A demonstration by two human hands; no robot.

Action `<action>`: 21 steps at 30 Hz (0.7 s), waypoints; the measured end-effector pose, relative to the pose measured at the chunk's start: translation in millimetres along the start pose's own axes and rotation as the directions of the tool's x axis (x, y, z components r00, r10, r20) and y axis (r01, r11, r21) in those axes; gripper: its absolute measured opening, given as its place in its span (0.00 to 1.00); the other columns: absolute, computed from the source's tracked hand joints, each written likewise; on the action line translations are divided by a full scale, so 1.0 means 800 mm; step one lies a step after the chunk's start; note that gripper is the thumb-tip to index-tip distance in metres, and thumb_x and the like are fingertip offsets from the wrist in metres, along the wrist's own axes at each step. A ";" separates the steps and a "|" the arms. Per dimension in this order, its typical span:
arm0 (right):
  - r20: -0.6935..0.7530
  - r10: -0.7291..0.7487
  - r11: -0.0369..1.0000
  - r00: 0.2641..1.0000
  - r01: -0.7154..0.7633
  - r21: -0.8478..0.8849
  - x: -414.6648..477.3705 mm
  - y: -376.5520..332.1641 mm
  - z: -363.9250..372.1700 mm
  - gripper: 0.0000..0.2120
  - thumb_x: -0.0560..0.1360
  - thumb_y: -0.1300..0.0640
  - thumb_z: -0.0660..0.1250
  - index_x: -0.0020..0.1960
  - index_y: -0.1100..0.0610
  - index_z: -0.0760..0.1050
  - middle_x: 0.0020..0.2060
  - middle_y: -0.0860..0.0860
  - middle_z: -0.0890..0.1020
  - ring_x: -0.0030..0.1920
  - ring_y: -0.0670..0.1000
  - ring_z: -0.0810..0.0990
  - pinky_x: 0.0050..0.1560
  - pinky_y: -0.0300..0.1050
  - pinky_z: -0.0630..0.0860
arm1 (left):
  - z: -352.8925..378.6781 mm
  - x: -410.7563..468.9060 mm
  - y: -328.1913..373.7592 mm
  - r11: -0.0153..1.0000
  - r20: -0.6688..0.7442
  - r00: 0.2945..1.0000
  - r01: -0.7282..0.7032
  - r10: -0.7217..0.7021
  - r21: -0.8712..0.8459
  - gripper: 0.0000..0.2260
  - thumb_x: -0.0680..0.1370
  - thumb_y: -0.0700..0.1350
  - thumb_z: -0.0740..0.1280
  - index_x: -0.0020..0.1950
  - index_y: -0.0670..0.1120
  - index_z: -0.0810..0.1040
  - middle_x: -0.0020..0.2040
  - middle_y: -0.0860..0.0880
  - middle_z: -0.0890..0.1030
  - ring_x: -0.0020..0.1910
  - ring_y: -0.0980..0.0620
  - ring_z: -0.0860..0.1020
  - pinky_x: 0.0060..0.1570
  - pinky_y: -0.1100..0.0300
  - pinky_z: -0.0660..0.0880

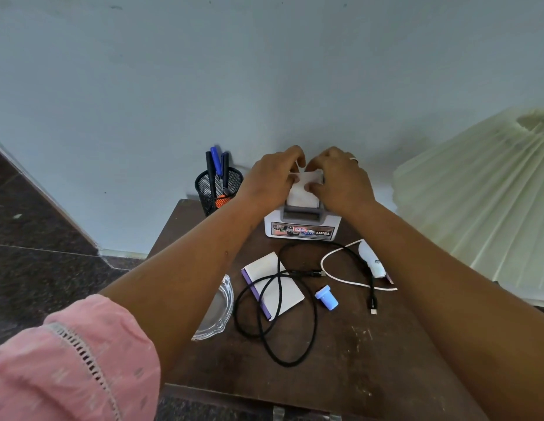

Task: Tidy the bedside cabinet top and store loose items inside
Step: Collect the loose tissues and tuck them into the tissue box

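Observation:
Both hands meet at the back of the dark wooden cabinet top (340,354). My left hand (272,174) and my right hand (340,174) pinch a folded white tissue (304,189) that sticks up from a white box with a sticker strip (301,229). In front of the box lie a black cable (275,317), a white cable (340,278), a white notepad with a purple spine (280,287), a small blue cap (327,297) and a white wrapper (371,259). A clear glass dish (217,311) sits at the left edge, partly behind my left forearm.
A black mesh pen holder (217,189) with pens stands at the back left corner against the pale blue wall. A pleated pale green lampshade (483,202) fills the right side. Dark stone floor (37,232) lies to the left of the cabinet.

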State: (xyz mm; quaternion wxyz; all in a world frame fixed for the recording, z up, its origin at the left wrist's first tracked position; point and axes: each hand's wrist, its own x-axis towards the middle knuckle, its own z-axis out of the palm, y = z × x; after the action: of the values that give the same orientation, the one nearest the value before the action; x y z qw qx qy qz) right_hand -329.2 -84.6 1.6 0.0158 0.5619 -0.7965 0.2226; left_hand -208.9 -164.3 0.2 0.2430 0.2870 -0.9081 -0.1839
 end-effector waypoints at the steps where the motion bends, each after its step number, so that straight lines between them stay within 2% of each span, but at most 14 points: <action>1: 0.017 0.006 1.000 1.000 -0.005 -0.026 0.000 -0.002 0.002 0.15 0.74 0.54 0.68 0.60 0.55 0.76 0.61 0.54 0.73 0.63 0.57 0.70 0.56 0.53 0.72 | -0.001 0.001 -0.001 1.000 0.016 1.000 0.009 -0.009 -0.005 0.09 0.76 0.38 0.64 0.56 0.45 0.72 0.50 0.45 0.81 0.49 0.46 0.79 0.53 0.51 0.75; 5: 0.016 0.017 0.994 1.000 -0.016 -0.106 0.002 -0.005 0.005 0.15 0.75 0.53 0.66 0.60 0.57 0.77 0.59 0.55 0.74 0.62 0.59 0.70 0.54 0.53 0.72 | -0.008 0.006 -0.001 0.998 0.063 0.998 0.025 -0.022 -0.052 0.12 0.74 0.38 0.68 0.56 0.44 0.74 0.52 0.46 0.80 0.53 0.48 0.78 0.55 0.52 0.74; 9: -0.119 0.029 0.999 0.992 -0.034 -0.038 0.003 0.000 0.004 0.10 0.75 0.57 0.65 0.55 0.56 0.78 0.54 0.55 0.77 0.58 0.59 0.73 0.48 0.49 0.71 | -0.008 0.012 -0.002 0.998 0.105 0.994 0.024 -0.031 0.064 0.16 0.70 0.40 0.72 0.57 0.45 0.75 0.57 0.45 0.78 0.56 0.46 0.74 0.55 0.54 0.72; 11: -0.090 0.031 0.998 0.995 -0.025 0.066 0.003 0.003 0.005 0.07 0.74 0.58 0.66 0.51 0.56 0.78 0.50 0.54 0.80 0.53 0.57 0.75 0.47 0.47 0.72 | -0.006 0.012 -0.005 0.997 0.087 0.996 0.025 -0.031 0.067 0.14 0.71 0.41 0.72 0.55 0.43 0.76 0.57 0.45 0.77 0.57 0.46 0.73 0.55 0.56 0.70; 14: -0.110 0.088 0.923 0.990 -0.040 0.383 0.005 0.003 0.001 0.04 0.72 0.59 0.68 0.47 0.56 0.77 0.42 0.51 0.79 0.42 0.52 0.75 0.40 0.39 0.67 | -0.005 0.010 -0.006 0.999 -0.002 0.999 0.033 -0.033 0.021 0.12 0.72 0.43 0.71 0.54 0.41 0.78 0.55 0.46 0.78 0.55 0.47 0.74 0.55 0.55 0.70; 16: -0.156 0.187 0.803 0.970 -0.059 0.592 0.006 0.000 -0.005 0.05 0.72 0.60 0.68 0.46 0.53 0.74 0.40 0.50 0.78 0.42 0.53 0.76 0.39 0.39 0.72 | -0.008 0.009 -0.004 0.989 -0.072 0.991 0.106 -0.114 -0.107 0.09 0.73 0.44 0.70 0.52 0.43 0.79 0.52 0.49 0.79 0.51 0.51 0.75 0.53 0.57 0.72; 17: -0.151 0.241 0.729 0.959 -0.075 0.681 0.008 0.000 -0.008 0.07 0.72 0.61 0.68 0.47 0.53 0.72 0.42 0.51 0.79 0.43 0.54 0.78 0.41 0.45 0.78 | -0.011 0.008 -0.001 0.963 -0.080 0.981 0.158 -0.179 -0.220 0.07 0.74 0.44 0.70 0.50 0.44 0.79 0.49 0.50 0.80 0.48 0.51 0.77 0.52 0.56 0.74; 19: -0.087 0.293 0.600 0.952 -0.112 0.792 0.008 -0.001 -0.012 0.14 0.72 0.62 0.69 0.52 0.52 0.69 0.47 0.55 0.80 0.47 0.55 0.81 0.43 0.54 0.82 | -0.017 0.006 0.007 0.848 -0.034 0.950 0.260 -0.309 -0.462 0.04 0.75 0.43 0.69 0.48 0.46 0.78 0.47 0.46 0.82 0.47 0.47 0.81 0.52 0.52 0.78; 21: -0.041 0.267 0.565 0.963 -0.122 0.816 0.008 -0.001 -0.011 0.22 0.71 0.63 0.69 0.60 0.50 0.64 0.48 0.58 0.81 0.47 0.55 0.82 0.45 0.52 0.82 | -0.021 0.004 0.015 0.755 0.004 0.925 0.313 -0.380 -0.577 0.04 0.75 0.42 0.69 0.48 0.47 0.75 0.48 0.42 0.82 0.48 0.45 0.82 0.49 0.48 0.80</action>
State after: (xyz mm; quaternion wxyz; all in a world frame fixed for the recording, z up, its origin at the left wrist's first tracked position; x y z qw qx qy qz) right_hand -332.8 -87.1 11.4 -0.2014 0.3966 -0.6615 0.6038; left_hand -206.8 -160.2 20.7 0.3300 0.3749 -0.7273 -0.4706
